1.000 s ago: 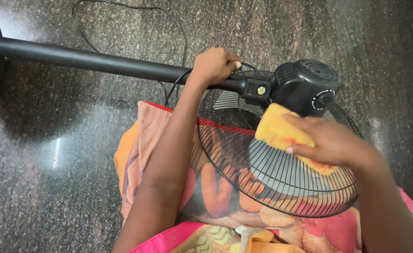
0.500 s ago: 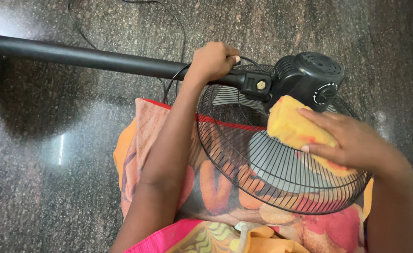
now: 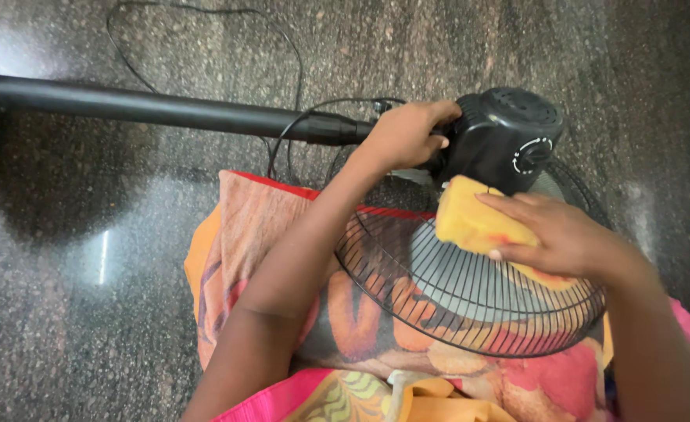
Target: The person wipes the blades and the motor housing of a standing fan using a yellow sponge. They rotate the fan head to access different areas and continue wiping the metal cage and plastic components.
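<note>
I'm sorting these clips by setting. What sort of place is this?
Probably a home, with the person sitting on the floor. A polished dark speckled stone floor fills the view, a black pedestal fan lies across the lap over patterned cloth, and the right hand presses a yellow cloth to its grille.

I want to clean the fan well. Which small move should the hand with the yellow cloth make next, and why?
Probably slide the yellow cloth down along the wire guard: the right hand presses it near the motor housing, while the left hand steadies the fan's neck.
</note>
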